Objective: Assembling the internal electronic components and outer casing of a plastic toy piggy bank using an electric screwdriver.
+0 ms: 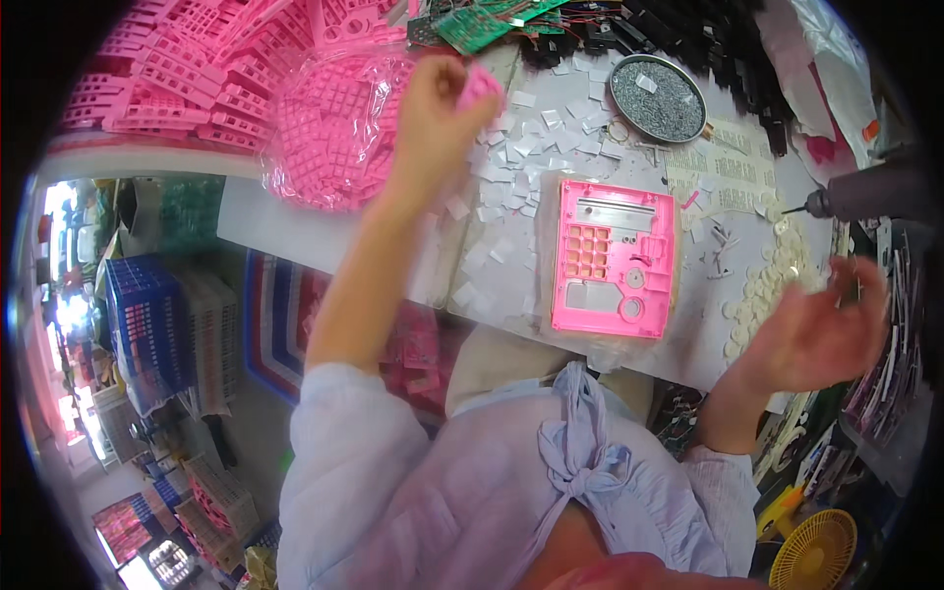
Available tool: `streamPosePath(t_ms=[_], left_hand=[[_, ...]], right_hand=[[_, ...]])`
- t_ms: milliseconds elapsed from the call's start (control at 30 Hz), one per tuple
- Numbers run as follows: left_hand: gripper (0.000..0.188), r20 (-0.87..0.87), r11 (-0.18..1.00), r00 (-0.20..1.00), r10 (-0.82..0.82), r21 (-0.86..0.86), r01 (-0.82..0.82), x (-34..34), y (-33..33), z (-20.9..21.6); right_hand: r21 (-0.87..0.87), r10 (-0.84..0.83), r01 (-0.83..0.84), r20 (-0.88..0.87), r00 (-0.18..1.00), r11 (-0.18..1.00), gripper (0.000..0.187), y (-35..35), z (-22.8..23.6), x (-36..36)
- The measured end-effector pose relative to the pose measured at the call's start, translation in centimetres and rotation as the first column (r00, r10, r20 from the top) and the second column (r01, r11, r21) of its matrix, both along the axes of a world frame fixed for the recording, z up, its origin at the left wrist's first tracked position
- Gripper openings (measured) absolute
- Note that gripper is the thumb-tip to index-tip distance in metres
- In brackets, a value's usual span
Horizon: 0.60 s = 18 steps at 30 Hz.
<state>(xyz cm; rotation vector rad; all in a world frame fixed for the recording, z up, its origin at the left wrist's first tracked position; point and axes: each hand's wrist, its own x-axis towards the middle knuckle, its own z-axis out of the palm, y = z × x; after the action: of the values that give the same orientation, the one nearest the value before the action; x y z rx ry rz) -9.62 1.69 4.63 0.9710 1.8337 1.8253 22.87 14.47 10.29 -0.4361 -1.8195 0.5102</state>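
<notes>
On the work table, a pink plastic housing [641, 251] lies open side up, showing a grid of square openings, a long slot and a round ring. My left hand [438, 113] is raised beyond it to the left, its fingers closed on a small pink plastic part [480, 88] that they partly hide. Beside that hand sits a clear bag of pink keypad pieces [334, 128]. Over at the right, my right hand [821, 329] hovers near a pile of white round discs [772, 285]; motion smears its curled fingers, and nothing in them can be made out.
A round dish of small metal screws [657, 98] stands at the back. White square pieces [521, 147] are scattered across the table. Pink housings [187, 74] are heaped far left, green circuit boards [482, 28] at the back. A dark power screwdriver [855, 197] points in from the right.
</notes>
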Motion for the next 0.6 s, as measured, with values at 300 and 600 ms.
streamPosePath(t_ms=[300, 600], left_hand=[[0.018, 0.395, 0.978, 0.895, -0.206, 0.12, 0.172, 11.8, -6.5, -0.1], [0.025, 0.362, 0.902, 0.86, -0.359, -0.1, 0.419, 12.8, -10.5, 2.3]], right_hand=[[-0.163, 0.468, -0.44, 0.363, 0.805, 0.883, 0.045, -5.9, -5.0, -9.0], [-0.887, 0.818, -0.356, 0.041, 0.574, 0.295, 0.022, -3.9, -5.2, -3.9]])
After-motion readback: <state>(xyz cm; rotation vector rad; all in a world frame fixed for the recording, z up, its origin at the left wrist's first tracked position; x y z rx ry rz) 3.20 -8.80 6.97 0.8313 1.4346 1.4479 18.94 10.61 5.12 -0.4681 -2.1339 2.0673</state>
